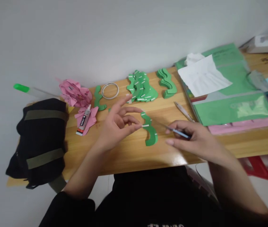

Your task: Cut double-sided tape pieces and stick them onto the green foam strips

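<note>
My left hand (122, 121) pinches a wavy green paper piece (151, 136) between thumb and a fingertip, at its left edge, where a short white strip (145, 125) sticks out. More small white strips mark that piece. To its right, my right hand (183, 135) holds a thin tool with a bluish handle (180, 133), its tip toward the green piece; the tip is blurred. Behind my hands lie a fanned pile of green pieces with white strips (142, 88) and a neat stack of plain green pieces (168, 83).
A tape roll (110, 91), a green piece (98, 99), pink paper shapes (74, 93) and a glue tube (83, 120) lie left. A black bag (42, 135) covers the left end. At right are a pen (184, 111), white tissue (203, 75) and green packets (223, 110).
</note>
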A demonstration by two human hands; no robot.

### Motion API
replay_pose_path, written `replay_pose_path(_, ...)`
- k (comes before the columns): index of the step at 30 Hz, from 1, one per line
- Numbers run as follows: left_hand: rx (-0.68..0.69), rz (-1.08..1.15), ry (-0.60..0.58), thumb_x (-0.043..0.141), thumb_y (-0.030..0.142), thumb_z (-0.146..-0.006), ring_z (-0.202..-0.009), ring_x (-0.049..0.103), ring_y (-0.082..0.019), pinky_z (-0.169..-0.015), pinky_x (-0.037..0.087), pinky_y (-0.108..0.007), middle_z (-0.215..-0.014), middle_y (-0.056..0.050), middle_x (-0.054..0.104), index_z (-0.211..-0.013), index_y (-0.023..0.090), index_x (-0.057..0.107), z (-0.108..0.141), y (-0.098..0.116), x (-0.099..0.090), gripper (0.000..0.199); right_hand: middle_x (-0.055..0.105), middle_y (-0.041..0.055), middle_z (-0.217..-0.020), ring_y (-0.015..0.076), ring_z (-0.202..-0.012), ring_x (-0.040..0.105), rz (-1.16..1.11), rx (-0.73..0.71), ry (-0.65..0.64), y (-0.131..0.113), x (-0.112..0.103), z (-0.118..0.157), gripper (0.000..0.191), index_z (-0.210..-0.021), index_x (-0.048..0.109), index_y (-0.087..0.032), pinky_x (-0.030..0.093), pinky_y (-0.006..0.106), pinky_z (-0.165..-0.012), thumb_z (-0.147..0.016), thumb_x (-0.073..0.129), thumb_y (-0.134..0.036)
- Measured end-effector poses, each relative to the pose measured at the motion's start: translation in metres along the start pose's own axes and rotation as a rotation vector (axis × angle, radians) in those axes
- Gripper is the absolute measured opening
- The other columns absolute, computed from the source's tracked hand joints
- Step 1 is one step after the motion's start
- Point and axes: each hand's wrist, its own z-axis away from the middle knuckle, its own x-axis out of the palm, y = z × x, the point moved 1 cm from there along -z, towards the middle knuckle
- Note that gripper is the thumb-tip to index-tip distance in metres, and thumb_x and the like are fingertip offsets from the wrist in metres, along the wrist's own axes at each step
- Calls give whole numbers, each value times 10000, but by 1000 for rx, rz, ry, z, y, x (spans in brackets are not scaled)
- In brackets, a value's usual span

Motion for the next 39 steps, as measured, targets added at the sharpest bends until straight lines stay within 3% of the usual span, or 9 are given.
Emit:
replay_pose_path(2, -70, 66, 61, 810, 171, -732, -730, 708, -91, -753, 592, -234, -1110, -51, 699, -1352, 268, 467, 5, -10, 3, 716, 700, 12, -736, 136, -592, 599, -203, 78, 218, 4, 16, -5, 264, -809, 699, -209, 461, 250, -542, -748, 718, -466)
replay_pose_path(6, -124, 155, 102, 788, 148, -751, -772, 726, -102, -797, 585, -255, -1174, -61, 680, -1350, 275, 447, 12, -24, 8, 701, 670, 6, -680, 150, -608, 612, -358, 158, 216, 9, 45, -14, 276, -833, 709, -207, 491, 269, -567, -729, 725, -462)
replay_pose_path(11, -135, 168, 52, 732, 143, -806, -883, 748, -154, -850, 583, -301, -1280, -82, 638, -1377, 315, 408, 23, -32, 9, 679, 565, -22, -584, 104, -517, 495, -294, 155, 257, 17, 51, -16, 244, -705, 666, -189, 405, 230, -483, -742, 721, -424)
replay_pose_path(17, 26, -241, 226, 676, 110, -828, -1156, 655, -246, -1052, 476, -499, -1504, -127, 409, -1486, 393, 232, 50, -56, 26, 843, 349, -98, -466, 64, -373, 283, -320, 329, 497, 31, 55, -12, 302, -741, 603, -192, 234, 213, -342, -744, 710, -475)
replay_pose_path(20, 98, -401, 209, 711, 100, -792, -1217, 609, -297, -1100, 397, -592, -1537, -155, 352, -1517, 403, 93, 57, -71, 39, 1000, 323, -118, -464, 55, -353, 271, -476, 376, 576, 28, 62, -8, 306, -791, 570, -207, 224, 195, -330, -758, 715, -475)
replay_pose_path(26, 144, -588, 82, 682, 63, -792, -1297, 536, -341, -1107, 364, -633, -1543, -208, 343, -1530, 340, -65, 53, -85, 50, 1085, 393, -113, -395, 56, -297, 314, -436, 421, 481, 22, 72, -11, 255, -749, 574, -195, 228, 187, -299, -788, 696, -416)
replay_pose_path(31, 131, -645, 92, 706, 84, -781, -1301, 533, -343, -1112, 370, -622, -1522, -206, 380, -1527, 325, -107, 53, -88, 48, 1130, 416, -93, -323, 75, -263, 346, -294, 459, 376, 37, 76, -20, 268, -660, 548, -195, 262, 200, -299, -788, 664, -400)
replay_pose_path(39, 101, -644, 104, 703, 93, -780, -1347, 478, -369, -1109, 351, -643, -1506, -218, 397, -1527, 319, -109, 54, -89, 48, 1126, 432, -84, -314, 104, -262, 389, -118, 480, 325, 41, 77, -22, 252, -658, 550, -202, 324, 225, -321, -804, 608, -398)
